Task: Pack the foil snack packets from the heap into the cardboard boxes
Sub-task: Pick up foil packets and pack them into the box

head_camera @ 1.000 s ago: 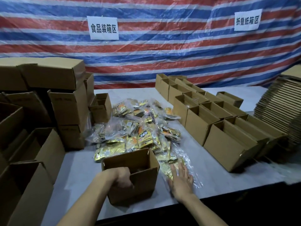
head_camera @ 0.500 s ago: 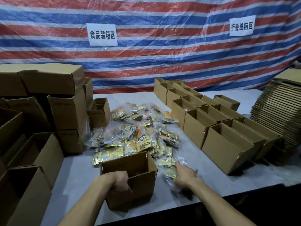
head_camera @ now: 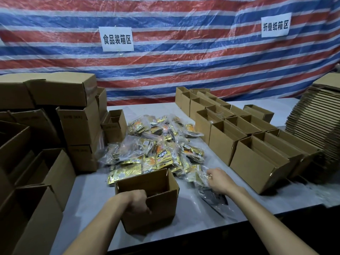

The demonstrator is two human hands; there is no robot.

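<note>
Closest to the body, the left hand (head_camera: pixel 138 201) grips the near wall of an open box (head_camera: pixel 161 205). Just right of it, the right hand (head_camera: pixel 219 181) pinches a clear bag (head_camera: pixel 197 178) of packets. Beyond both hands lies the heap (head_camera: pixel 156 144) of foil packets, with a row of boxes (head_camera: pixel 257 162) farther right.

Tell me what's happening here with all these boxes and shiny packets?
A person is packing snacks by hand. Their left hand grips the near wall of an open cardboard box at the front edge of the table; as far as the view shows, nothing is in it yet. Their right hand pinches a clear bag of foil packets at the near edge of the heap. Rows of open boxes wait on the right, and closed boxes are stacked on the left.
</note>
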